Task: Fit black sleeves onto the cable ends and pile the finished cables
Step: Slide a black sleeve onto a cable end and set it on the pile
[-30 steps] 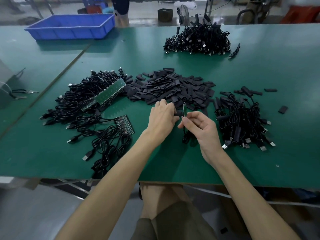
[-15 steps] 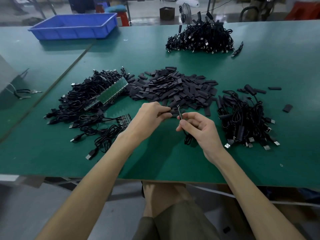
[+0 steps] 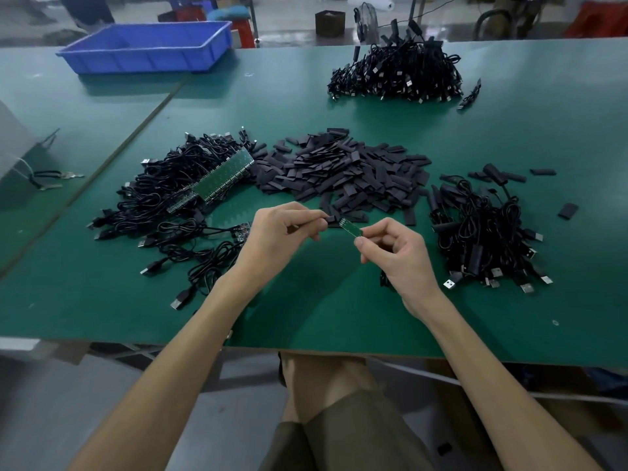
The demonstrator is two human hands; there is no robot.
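My left hand (image 3: 282, 229) pinches a black sleeve (image 3: 330, 218) between thumb and fingertips. My right hand (image 3: 396, 253) pinches the small green board end of a cable (image 3: 350, 228), its tip almost touching the sleeve; the cable's black cord hangs below the hand. Behind both hands lies a heap of loose black sleeves (image 3: 343, 173). A tangle of cables with green board strips (image 3: 176, 192) sits to the left. To the right is a pile of sleeved cables (image 3: 486, 232).
A large pile of black cables (image 3: 397, 76) lies at the far side of the green table (image 3: 306, 311). A blue tray (image 3: 149, 45) stands at the back left. Stray sleeves (image 3: 568, 210) lie at the right. Keys (image 3: 51, 178) lie far left.
My left hand drew back from the sleeve heap with one sleeve. My right hand tilted the cable's board end from upright toward the sleeve. Both hands rose slightly off the table.
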